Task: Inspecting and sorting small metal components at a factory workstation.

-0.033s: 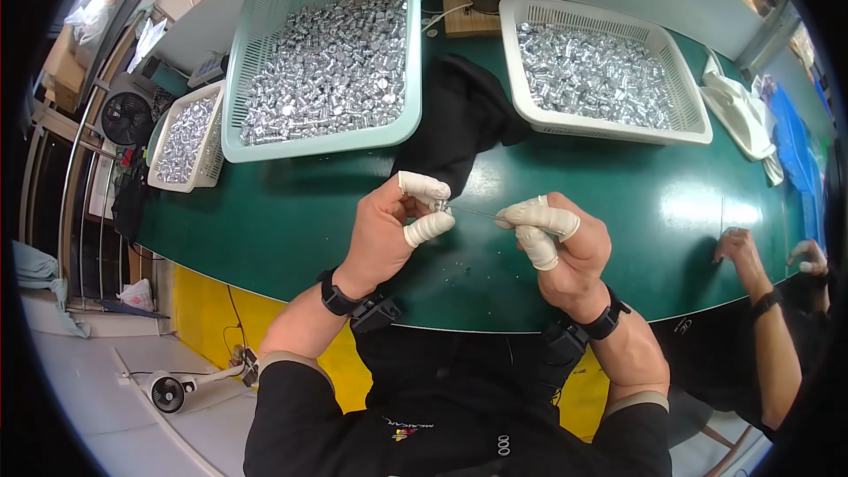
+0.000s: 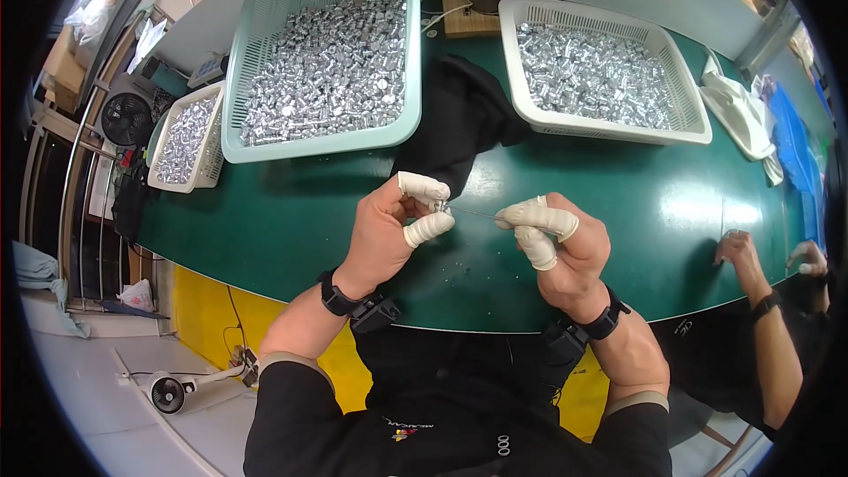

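Over the green table, my left hand (image 2: 384,230) pinches a small shiny metal part (image 2: 441,207) between thumb and forefinger, both in white finger cots. From the right, my right hand (image 2: 565,243) grips a thin metal rod (image 2: 477,213), also with finger cots on. The rod's far tip reaches the small part; whether it goes inside I cannot tell. Just beyond my left hand lies a black cloth (image 2: 464,115). Similar small silver parts fill a large pale green basket (image 2: 409,119) at the back left and a white basket (image 2: 609,130) at the back right.
A smaller white basket (image 2: 212,155) of silver parts stands at the far left. Tiny light specks dot the green table (image 2: 291,221) near my hands. To the right rest a co-worker's hands (image 2: 738,247). A white cloth (image 2: 742,115) and a wooden board (image 2: 468,25) lie farther back.
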Demonstrator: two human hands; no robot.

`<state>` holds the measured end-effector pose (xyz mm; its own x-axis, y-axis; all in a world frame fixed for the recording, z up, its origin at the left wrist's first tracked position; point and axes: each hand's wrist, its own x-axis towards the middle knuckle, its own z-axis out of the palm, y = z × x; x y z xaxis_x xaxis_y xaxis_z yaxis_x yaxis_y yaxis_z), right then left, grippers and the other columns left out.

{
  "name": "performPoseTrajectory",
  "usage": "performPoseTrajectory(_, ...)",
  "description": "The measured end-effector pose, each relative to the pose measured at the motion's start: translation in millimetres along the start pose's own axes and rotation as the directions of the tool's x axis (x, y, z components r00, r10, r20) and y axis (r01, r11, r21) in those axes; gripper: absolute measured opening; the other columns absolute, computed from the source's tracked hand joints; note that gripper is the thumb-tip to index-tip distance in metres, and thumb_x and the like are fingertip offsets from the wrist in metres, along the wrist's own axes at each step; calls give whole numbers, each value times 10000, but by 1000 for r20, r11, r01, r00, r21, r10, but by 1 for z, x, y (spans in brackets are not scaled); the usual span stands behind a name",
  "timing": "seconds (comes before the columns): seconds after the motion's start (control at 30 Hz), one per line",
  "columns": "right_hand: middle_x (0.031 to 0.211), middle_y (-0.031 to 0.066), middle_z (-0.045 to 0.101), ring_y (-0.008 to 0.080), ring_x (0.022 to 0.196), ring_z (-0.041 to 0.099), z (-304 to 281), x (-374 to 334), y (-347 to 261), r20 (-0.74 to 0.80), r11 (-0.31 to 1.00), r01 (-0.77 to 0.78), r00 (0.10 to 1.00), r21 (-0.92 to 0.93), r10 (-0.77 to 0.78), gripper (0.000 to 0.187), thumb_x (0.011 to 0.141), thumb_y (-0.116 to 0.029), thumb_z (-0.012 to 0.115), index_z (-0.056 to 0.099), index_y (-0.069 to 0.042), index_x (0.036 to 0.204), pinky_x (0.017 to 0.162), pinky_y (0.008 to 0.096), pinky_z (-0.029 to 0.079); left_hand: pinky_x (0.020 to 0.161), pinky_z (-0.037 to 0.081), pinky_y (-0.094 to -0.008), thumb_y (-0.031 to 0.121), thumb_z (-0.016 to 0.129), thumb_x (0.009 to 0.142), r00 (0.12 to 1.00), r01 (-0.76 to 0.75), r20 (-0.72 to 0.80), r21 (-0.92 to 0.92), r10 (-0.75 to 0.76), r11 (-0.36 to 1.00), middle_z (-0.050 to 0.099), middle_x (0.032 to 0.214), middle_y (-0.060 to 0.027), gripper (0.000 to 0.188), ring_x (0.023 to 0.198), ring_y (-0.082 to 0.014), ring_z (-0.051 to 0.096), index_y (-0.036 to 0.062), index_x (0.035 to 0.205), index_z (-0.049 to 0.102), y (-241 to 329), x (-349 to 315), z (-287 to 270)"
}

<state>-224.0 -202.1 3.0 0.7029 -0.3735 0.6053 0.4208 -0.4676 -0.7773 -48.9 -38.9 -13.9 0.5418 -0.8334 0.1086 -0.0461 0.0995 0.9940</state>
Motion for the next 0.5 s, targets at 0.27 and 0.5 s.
performPoseTrajectory(0.27, 888, 126, 701, 194, 725, 662, -3, 6, -5, -2, 977, 106, 994, -182, -109, 166, 892, 29, 682, 703, -20, 1049, 646, 287, 526, 766, 526, -255, 51, 795, 855, 1000, -24, 17, 19, 24, 1000, 665, 926, -28, 285, 828, -101, 631, 27, 1091, 636, 0, 8, 6)
performPoseTrajectory(0.5, 803, 97, 668, 232, 697, 665, -1, 5, -4, -68, 972, 127, 987, -197, -142, 209, 853, 31, 723, 717, -40, 1049, 608, 315, 521, 780, 535, -270, 100, 736, 917, 999, 18, -35, -20, -18, 1000, 688, 961, -74, 265, 843, -135, 653, 8, 1145, 635, 13, 0, 5)
